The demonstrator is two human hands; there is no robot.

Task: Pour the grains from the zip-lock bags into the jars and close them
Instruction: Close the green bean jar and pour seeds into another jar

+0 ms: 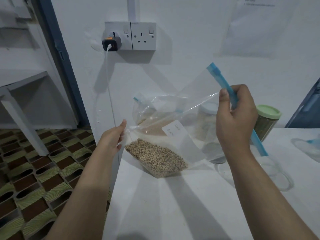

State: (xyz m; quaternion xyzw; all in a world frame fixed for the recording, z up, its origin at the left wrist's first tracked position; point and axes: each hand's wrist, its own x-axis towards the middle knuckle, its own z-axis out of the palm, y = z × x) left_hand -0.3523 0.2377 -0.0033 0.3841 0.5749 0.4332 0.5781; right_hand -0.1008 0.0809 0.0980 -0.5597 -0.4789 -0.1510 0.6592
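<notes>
Zip-lock bag (173, 135) held above counter (173, 205) near its left edge, pale grains (155, 157) pooled in lowest corner. Left hand (113, 139) pinches bag's corner; right hand (236, 115) grips blue zip strip (226, 87). Green-lidded jar (265, 122) stands near back edge, dark contents.

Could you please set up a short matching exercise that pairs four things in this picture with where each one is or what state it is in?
Things:
1. Bag of beans
2. Green-lidded jar
3. Charger
4. Blue zip strip

Places or states:
A. Plugged into the wall socket
B. Gripped in the right hand
C. Standing on the table, behind the right hand
D. Held at one corner by the left hand, lower end resting on the table

Pairs: 1-D, 2-C, 3-A, 4-B
</notes>
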